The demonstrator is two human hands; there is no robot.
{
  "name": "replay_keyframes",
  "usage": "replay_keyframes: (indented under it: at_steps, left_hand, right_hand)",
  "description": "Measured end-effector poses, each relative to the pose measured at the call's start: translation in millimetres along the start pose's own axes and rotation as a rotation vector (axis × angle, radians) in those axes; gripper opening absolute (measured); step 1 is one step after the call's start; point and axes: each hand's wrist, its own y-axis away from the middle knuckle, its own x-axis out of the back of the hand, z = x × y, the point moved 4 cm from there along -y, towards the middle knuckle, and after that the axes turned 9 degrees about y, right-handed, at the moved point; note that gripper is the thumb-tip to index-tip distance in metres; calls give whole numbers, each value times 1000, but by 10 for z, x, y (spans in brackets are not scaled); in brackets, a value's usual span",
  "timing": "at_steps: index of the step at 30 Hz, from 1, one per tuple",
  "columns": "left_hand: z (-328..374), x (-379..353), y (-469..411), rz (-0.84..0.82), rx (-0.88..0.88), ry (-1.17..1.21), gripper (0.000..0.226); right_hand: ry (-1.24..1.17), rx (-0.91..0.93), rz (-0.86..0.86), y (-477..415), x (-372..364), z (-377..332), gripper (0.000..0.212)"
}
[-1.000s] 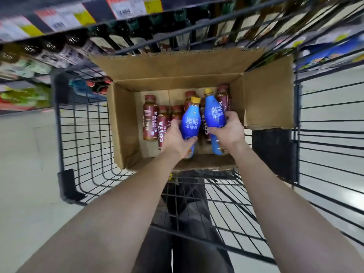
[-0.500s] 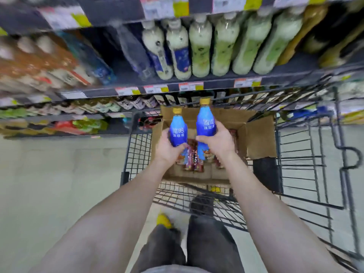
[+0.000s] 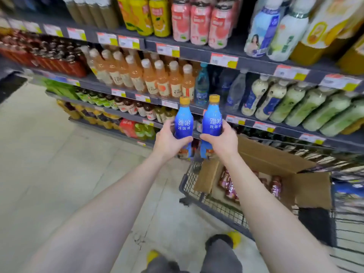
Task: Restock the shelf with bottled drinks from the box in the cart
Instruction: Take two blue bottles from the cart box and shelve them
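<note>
Bottles (image 3: 184,123) now raised before shelf (image 3: 246,117)

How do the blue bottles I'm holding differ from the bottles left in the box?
The two blue bottles are blue with yellow caps; the boxed bottles are dark reddish-brown. The blue ones are upright, raised before the shelf, one in the grip of the left hand, one in the right hand; the boxed ones sit low in the cardboard box. Both kinds look like small labelled drinks.
</note>
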Motion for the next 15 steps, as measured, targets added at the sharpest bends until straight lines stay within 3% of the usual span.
replay_keyframes:
  at_steps: [15]
  left_hand:
    - [465, 3618, 337, 310, -198, 23, 78]
  right_hand:
    - [-90, 349, -33, 1008, -1577, -2843, 69]
